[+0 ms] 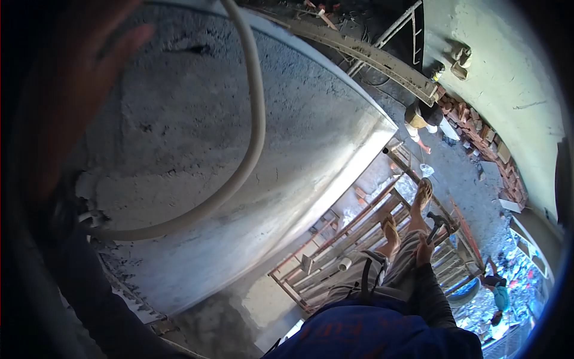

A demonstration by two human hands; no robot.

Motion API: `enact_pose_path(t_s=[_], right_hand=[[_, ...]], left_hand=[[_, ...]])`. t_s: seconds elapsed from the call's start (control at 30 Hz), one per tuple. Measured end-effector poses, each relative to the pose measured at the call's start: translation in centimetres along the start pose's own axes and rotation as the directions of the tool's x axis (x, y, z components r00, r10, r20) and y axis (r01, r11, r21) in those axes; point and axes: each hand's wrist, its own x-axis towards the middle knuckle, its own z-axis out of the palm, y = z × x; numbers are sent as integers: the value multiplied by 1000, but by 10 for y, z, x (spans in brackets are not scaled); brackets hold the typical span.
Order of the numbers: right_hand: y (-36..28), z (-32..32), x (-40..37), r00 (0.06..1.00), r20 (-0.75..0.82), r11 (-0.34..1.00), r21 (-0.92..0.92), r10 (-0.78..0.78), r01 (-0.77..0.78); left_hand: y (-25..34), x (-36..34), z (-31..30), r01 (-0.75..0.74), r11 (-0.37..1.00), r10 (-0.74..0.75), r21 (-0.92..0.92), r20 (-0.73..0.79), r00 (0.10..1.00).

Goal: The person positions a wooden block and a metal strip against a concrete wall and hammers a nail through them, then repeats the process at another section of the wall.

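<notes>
My right hand (424, 250) is wrapped round the handle of a hammer (438, 224), held low beside my leg. At the upper left my left hand (113, 60) is raised close to the camera, dark and blurred, with a finger stretched out and apart; nothing shows in it. A thick pale pipe (257, 107) curves down past this hand and across a rough grey concrete surface (179, 119), ending near a broken spot at the lower left. My sandalled feet stand on a slatted scaffold platform (323, 266).
A short pipe piece (344, 264) lies on the platform. Far below are a brick pile (505, 161), a plank beam (382, 60) and a ladder (394, 30). One person (499, 293) is at the lower right, another (418, 119) near the beam. The scaffold has open edges.
</notes>
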Motion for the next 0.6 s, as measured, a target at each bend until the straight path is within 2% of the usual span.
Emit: enact_pose_path(t_s=[0.07,0.27,0.43,0.53,0.6], right_hand=[[-15,1,-10,1000,24,1000,-18,17,-16],[-25,1,-6,996,77,993,-110,47,-38],[-31,6,-9,986,151,978,-202,72,-40],[-35,8,-10,978,180,972,-226,109,-67],[-33,5,-8,977,178,973,-215,121,-81]], left_hand=[[0,-26,-8,22,996,-26,-92,-41,999],[3,-93,-24,63,992,-79,-110,-151,985],[4,-164,-33,135,986,-161,-98,-366,916],[55,-220,-31,207,976,-212,-73,-556,803],[120,-248,3,197,977,-106,76,-629,770]])
